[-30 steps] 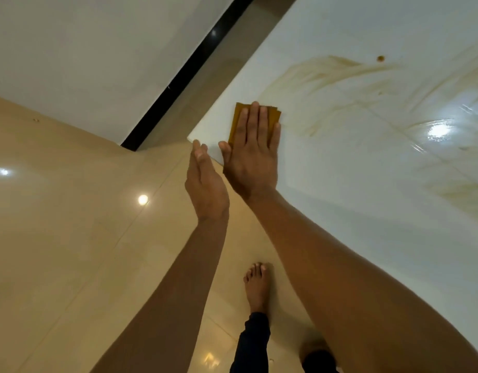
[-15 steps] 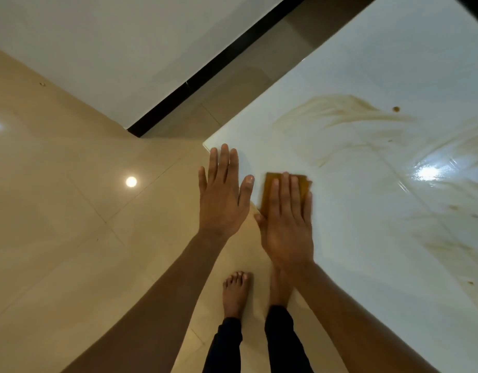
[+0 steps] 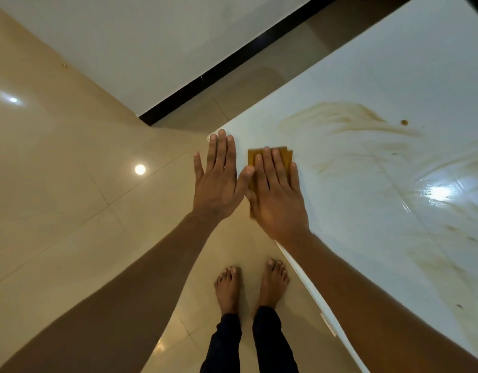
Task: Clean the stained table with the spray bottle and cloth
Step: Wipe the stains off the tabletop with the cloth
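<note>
A white glossy table (image 3: 380, 238) fills the right side, marked with brown smeared stains (image 3: 337, 119) and a small brown spot (image 3: 404, 122). A folded mustard-yellow cloth (image 3: 270, 154) lies at the table's near left edge, close to its corner. My right hand (image 3: 278, 197) presses flat on the cloth with straight fingers. My left hand (image 3: 219, 179) is flat and spread just left of it, at the table's edge, its thumb touching the right hand. No spray bottle is in view.
Beige tiled floor (image 3: 71, 211) spreads to the left, with a white wall (image 3: 151, 49) and black skirting (image 3: 232, 63) behind. My bare feet (image 3: 251, 286) stand close to the table's edge.
My right hand slid the cloth back along the table's edge towards me. My left hand turned flat and came beside the right hand. The view tilted down.
</note>
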